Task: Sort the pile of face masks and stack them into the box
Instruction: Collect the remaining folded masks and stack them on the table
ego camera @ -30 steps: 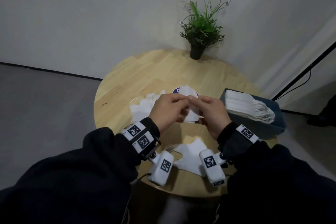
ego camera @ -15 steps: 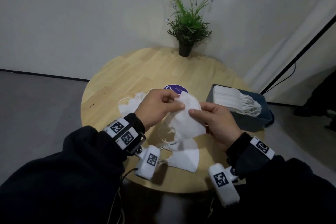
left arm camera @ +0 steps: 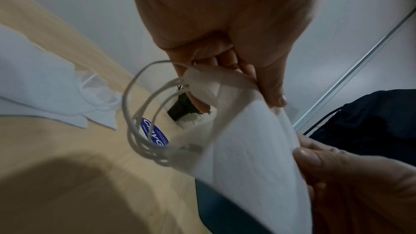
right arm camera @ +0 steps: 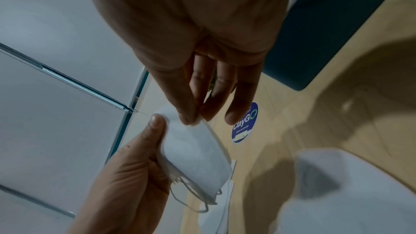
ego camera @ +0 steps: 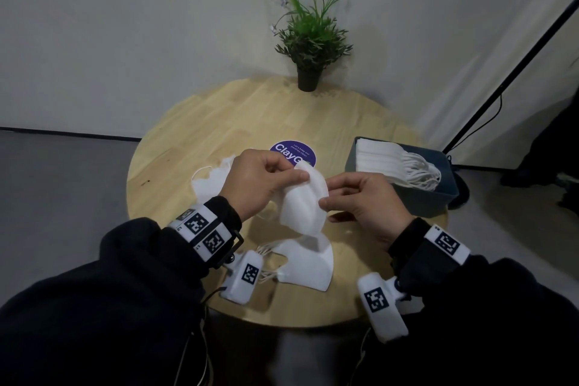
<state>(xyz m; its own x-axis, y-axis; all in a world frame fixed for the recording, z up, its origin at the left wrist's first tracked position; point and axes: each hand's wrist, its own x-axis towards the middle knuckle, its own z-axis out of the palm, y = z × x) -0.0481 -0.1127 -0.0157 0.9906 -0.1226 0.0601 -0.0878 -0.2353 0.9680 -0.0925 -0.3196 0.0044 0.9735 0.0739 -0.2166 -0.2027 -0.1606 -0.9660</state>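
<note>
Above the middle of the table I hold a white folded face mask [ego camera: 301, 208]. My left hand [ego camera: 300, 175] pinches its top corner between thumb and fingers. At the mask's right edge my right hand [ego camera: 326, 198] pinches it too. In the left wrist view the mask [left arm camera: 247, 141] hangs below my thumb, and its ear loops [left arm camera: 139, 113] dangle to the left. The right wrist view shows both hands on the mask [right arm camera: 198, 154]. A blue-grey box [ego camera: 438, 200] at the table's right edge holds a stack of white masks [ego camera: 391, 163]. Another mask [ego camera: 308, 263] lies flat near the front edge.
A small pile of white masks [ego camera: 208, 180] lies on the round wooden table [ego camera: 194, 122], behind my left hand. A purple round sticker [ego camera: 291, 152] sits mid-table and a potted plant [ego camera: 308, 41] stands at the far edge. A black stand pole [ego camera: 513, 72] leans at the right.
My hands have drawn a little apart and the mask, bunched between the fingertips before, now hangs spread out flat between them. My right hand moved to the right.
</note>
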